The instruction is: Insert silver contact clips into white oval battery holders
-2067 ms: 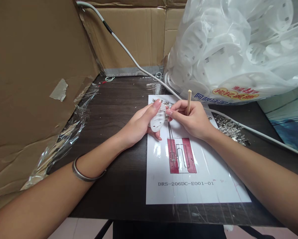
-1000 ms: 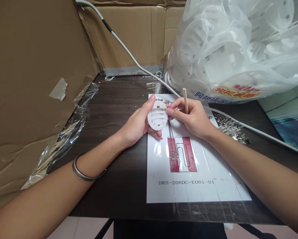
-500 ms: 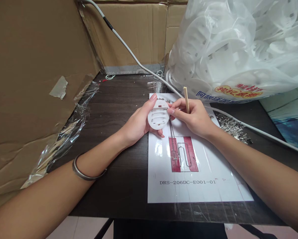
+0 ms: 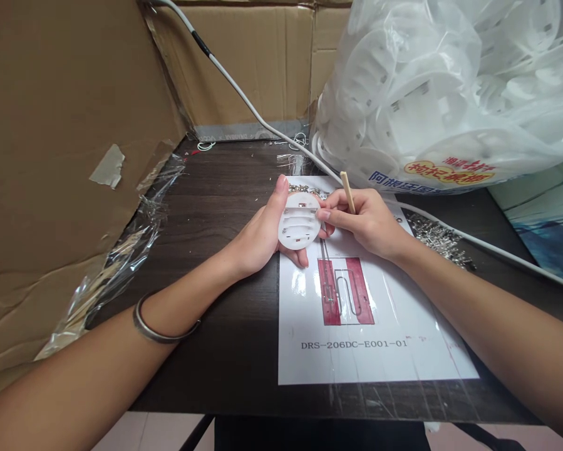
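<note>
My left hand (image 4: 261, 237) grips a round white plastic battery holder (image 4: 300, 240) by its left side, thumb along the edge and fingers behind. Curved slots cross its face, with small metal contacts in several places. At its right edge are the thumb and fingertips of my right hand (image 4: 374, 223), pinched together. A light wooden stick (image 4: 347, 191) is held in that hand and pokes up between its fingers. Whether the fingertips also pinch a small metal piece, I cannot make out. Below the hands lies a white printed sheet (image 4: 356, 360) with a red-and-white diagram.
Small metal contacts (image 4: 443, 241) lie heaped right of the sheet, and more pieces (image 4: 304, 188) lie behind the holder. A clear bag (image 4: 431, 144) of white plastic parts stands at the back right. A white cable (image 4: 257, 113) crosses the table; cardboard (image 4: 65, 125) walls the left.
The holder now faces the camera more squarely and sits slightly lower. The wooden stick leans more to the left, and my right fingertips stay at the holder's edge.
</note>
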Tool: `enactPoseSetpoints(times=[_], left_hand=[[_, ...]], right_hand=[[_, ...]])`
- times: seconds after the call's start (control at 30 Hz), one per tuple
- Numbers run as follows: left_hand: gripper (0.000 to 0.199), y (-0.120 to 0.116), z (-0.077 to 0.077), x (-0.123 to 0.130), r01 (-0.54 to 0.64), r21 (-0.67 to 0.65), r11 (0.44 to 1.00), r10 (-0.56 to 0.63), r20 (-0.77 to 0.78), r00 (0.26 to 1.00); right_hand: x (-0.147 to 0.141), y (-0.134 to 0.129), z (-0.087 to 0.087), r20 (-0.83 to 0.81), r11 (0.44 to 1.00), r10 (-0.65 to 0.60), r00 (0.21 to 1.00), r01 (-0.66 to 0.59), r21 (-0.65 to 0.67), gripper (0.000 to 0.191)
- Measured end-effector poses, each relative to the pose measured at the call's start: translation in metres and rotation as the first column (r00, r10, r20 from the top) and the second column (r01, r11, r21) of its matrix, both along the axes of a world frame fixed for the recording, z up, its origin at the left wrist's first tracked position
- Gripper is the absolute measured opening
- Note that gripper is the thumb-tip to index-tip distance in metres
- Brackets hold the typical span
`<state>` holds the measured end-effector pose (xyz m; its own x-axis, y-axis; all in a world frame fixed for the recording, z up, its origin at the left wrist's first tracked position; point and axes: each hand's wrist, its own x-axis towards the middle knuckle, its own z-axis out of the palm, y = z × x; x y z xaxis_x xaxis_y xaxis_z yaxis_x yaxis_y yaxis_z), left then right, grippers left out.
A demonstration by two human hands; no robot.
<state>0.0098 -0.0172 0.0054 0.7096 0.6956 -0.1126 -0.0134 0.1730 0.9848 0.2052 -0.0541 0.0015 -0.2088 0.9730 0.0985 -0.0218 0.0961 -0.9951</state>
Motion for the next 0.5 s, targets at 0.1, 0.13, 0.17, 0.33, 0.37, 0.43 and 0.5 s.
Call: enactPoseSetpoints(times=[0.1, 0.13, 0.17, 0.33, 0.37, 0.43, 0.5], left_hand=[[0.088, -0.0005, 0.0011, 0.0005, -0.006, 0.019, 1.0, 0.006, -0.011, 1.0], [0.089, -0.0007, 0.0016, 0.0006, -0.01, 0.026, 1.0, 0.011, -0.019, 1.0], [0.09, -0.0008, 0.0019, 0.0007, -0.014, 0.03, 0.999, 0.014, -0.028, 1.0], [0.09, -0.0006, 0.0004, -0.0006, -0.015, 0.041, 0.999, 0.016, -0.039, 0.999], [0.09, -0.0005, -0.0002, -0.001, -0.016, 0.042, 0.999, 0.018, -0.039, 0.999], [0.091, -0.0007, -0.0009, -0.0014, -0.02, 0.045, 0.999, 0.022, -0.043, 0.999], [0.091, -0.0014, -0.0005, -0.0012, -0.019, 0.048, 0.999, 0.021, -0.039, 0.999]], right_hand=[[0.0013, 0.0002, -0.0007, -0.001, 1.0, 0.015, 1.0, -0.015, -0.011, 0.031], [0.0015, 0.0004, -0.0008, 0.002, 1.0, 0.017, 1.0, -0.017, -0.012, 0.03], [0.0015, 0.0005, -0.0007, 0.005, 1.0, 0.018, 1.0, -0.018, -0.012, 0.031], [0.0012, 0.0003, 0.0011, 0.061, 1.0, 0.023, 0.998, -0.023, 0.005, 0.031], [0.0012, 0.0002, 0.0019, 0.074, 1.0, 0.023, 0.997, -0.024, 0.007, 0.031], [0.0011, 0.0, 0.0039, 0.083, 1.0, 0.027, 0.996, -0.028, 0.009, 0.031], [0.001, -0.0003, 0.0058, 0.073, 0.999, 0.037, 0.997, -0.037, 0.008, 0.031]])
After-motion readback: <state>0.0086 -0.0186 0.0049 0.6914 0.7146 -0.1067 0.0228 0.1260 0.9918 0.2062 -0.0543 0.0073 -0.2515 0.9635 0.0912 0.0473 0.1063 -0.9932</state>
